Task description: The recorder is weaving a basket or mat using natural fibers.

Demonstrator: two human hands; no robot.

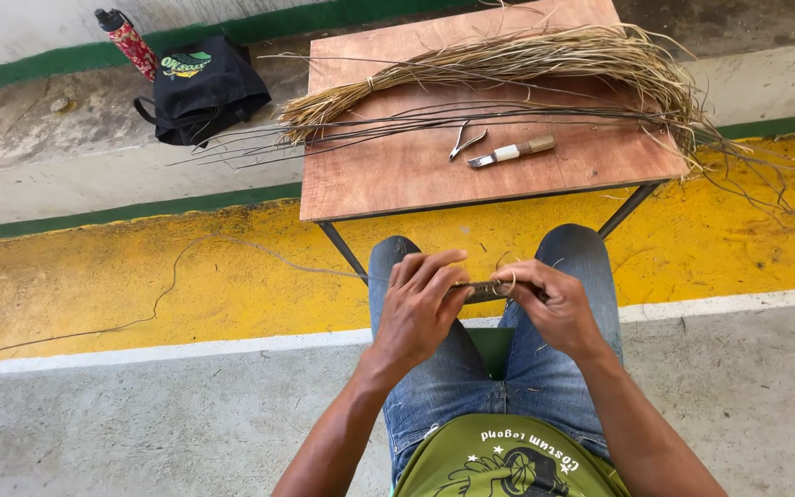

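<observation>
Wooden bench (397, 175) stands on a yellow-painted floor strip (94, 276). A bundle of straw-coloured fibre (508, 60) lies along the bench's far edge, overhanging its right corner; dark thin stems (471, 115) run just beside it. Off the bench's left edge, a black bag (202, 89) and a red bottle (131, 41) rest on the concrete floor. Near the bench's front edge lie a knife (511, 153) and small pliers (464, 140), close together. Over the lap, left hand (419, 308) and right hand (554, 304) each pinch an end of a short wound fibre piece (488, 291); one loose strand (232, 247) trails left.
</observation>
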